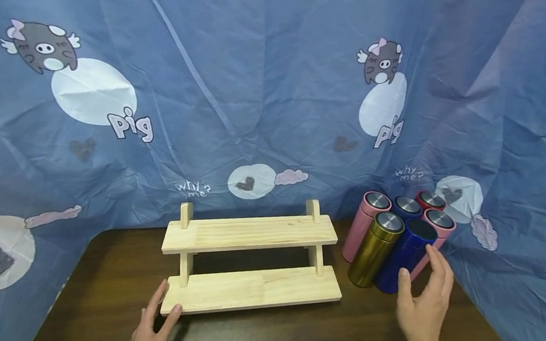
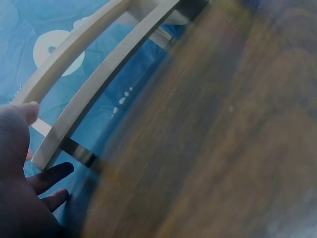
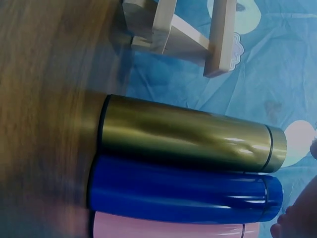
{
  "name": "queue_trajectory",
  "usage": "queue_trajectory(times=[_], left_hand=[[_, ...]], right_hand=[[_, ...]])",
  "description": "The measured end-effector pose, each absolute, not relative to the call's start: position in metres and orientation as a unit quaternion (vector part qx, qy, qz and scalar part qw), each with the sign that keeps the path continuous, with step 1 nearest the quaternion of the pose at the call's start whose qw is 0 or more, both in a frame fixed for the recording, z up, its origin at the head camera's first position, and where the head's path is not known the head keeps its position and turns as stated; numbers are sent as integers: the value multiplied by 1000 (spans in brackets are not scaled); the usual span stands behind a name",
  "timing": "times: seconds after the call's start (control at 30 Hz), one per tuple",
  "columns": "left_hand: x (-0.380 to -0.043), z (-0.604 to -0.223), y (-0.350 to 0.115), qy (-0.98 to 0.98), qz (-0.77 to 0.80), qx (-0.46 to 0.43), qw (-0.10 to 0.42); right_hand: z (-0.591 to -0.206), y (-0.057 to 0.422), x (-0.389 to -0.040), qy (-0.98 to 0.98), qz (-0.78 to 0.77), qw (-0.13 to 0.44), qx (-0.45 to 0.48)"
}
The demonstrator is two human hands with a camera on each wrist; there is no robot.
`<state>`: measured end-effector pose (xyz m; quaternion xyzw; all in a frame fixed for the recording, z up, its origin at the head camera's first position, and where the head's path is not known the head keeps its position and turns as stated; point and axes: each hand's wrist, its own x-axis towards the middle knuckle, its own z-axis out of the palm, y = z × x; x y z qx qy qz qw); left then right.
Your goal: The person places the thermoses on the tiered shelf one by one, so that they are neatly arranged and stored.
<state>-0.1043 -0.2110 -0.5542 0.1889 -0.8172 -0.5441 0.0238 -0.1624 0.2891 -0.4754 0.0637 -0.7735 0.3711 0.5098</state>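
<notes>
Seems barely begun, with the blue flask [image 1: 396, 261] upright on the tabletop [image 1: 244, 336], just beside the gold flask [image 1: 373, 255] in a cluster with two pink flasks [image 1: 359, 230], a dark-blue flask [image 1: 408, 205] and a red flask [image 1: 433, 201], and with none of the six set on the two-tier wooden rack [image 1: 250, 234]. Shows the right hand [image 1: 426, 307] with thumb and fingers spread at the blue flask, not gripping, cannot tell if touching; shows the left hand [image 1: 147, 335] with fingers extended, touching the lower shelf's [image 1: 256, 289] left end.

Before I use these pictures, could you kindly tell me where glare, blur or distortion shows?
Head: faint sheen on the table; left wrist: the table blurred, the shelf seemingly bowed; right wrist: bright streaks along the gold flask and blue flask.
</notes>
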Motion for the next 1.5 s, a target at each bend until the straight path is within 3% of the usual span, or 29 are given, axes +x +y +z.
queue_trajectory(times=[0.6, 0.9, 1.13, 1.5], left_hand=[[-103, -558, -208, -822, -529, 199, 74], [-106, -557, -207, -836, -509, 197, 52], [-104, -557, -208, -835, -508, 197, 74], [-104, -558, -208, -845, -495, 194, 52]], right_hand=[[-444, 328, -197, -753, 393, 526, 35], [-438, 344, -220, -739, 406, 537, -11], [-438, 350, -235, -751, 409, 517, -52], [-446, 351, -237, -764, 426, 482, -59]])
